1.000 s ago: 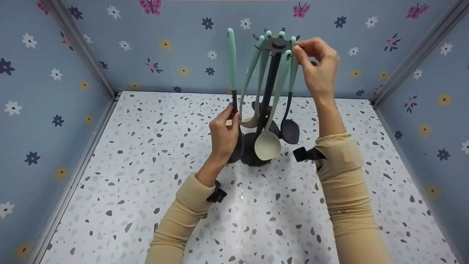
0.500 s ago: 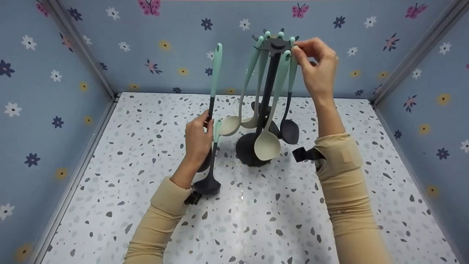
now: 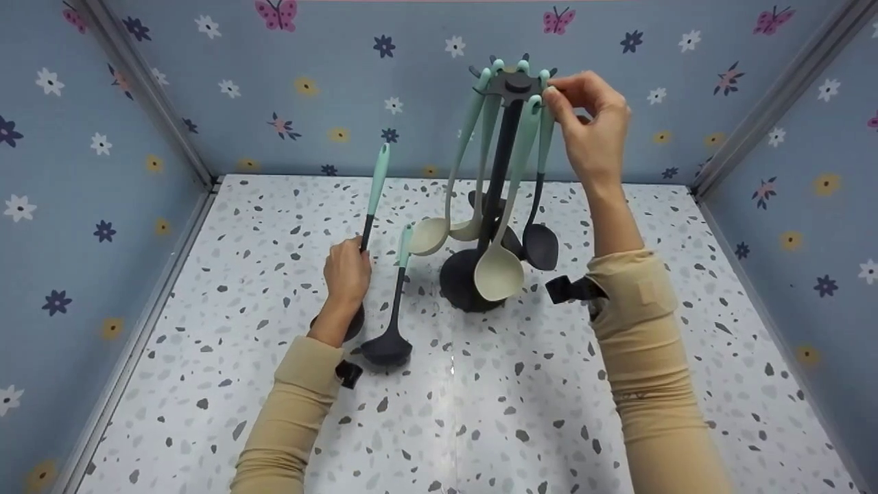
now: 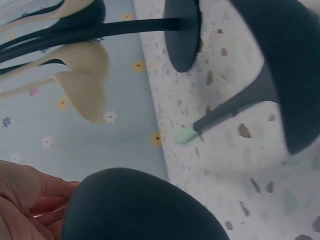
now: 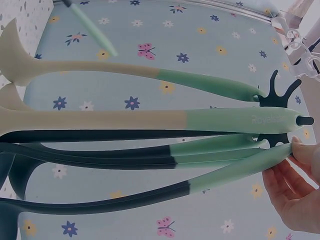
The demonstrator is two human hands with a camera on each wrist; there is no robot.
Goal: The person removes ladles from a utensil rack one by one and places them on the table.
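My left hand [image 3: 348, 274] grips the dark neck of a black cooking spoon [image 3: 378, 178], tilted with its mint handle upward. Its rounded bowl [image 4: 135, 205] fills the lower left wrist view; in the head view my wrist partly covers it. Beside it a black ladle [image 3: 387, 346] lies on the speckled table. At the utensil stand [image 3: 516, 84], my right hand [image 3: 597, 123] pinches the top of the mint handle [image 5: 240, 167] of a black slant-edged spoon [image 3: 540, 247] hanging there. A cream ladle [image 3: 499, 272] hangs at the stand's front.
More cream utensils [image 3: 430, 235] hang on the stand's left side, with dark ones behind its post. Its round black base [image 3: 466, 280] rests on the speckled table [image 3: 549, 412]. Flower-patterned panels [image 3: 309, 89] enclose the back and sides.
My left hand has carried the black cooking spoon left from beside the stand and lowered it, bringing the black ladle on the table into sight. My right hand keeps its pinch at the stand.
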